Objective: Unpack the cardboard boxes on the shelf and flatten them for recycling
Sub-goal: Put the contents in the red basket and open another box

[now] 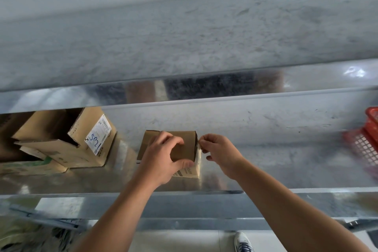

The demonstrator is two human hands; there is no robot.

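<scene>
Gripping hand, left: the left hand (163, 157) curls its fingers over the top of a small brown cardboard box (185, 152), with the thumb pressed against the front face.
Pinching hand, right: the right hand (218, 153) nips a pale strip (198, 157) between thumb and forefinger at the box's upper right corner; the strip is too blurred to tell whether it is tape.
Small box: it stands closed on a shiny galvanised metal shelf (266, 149), near the front edge and about midway along.
Larger box: to the left, apart from the small one, a bigger brown cardboard carton (67, 145) sits with its flaps open and a white shipping label (98, 137) bearing blue handwriting on its side.
Flat card: more cardboard, with green print, lies under and in front of that carton (30, 166).
Basket: a red plastic mesh basket (366, 141) sits at the far right of the shelf, well apart from the boxes.
Above: the grey metal deck of the next shelf (184, 37) spans the upper half of the view.
</scene>
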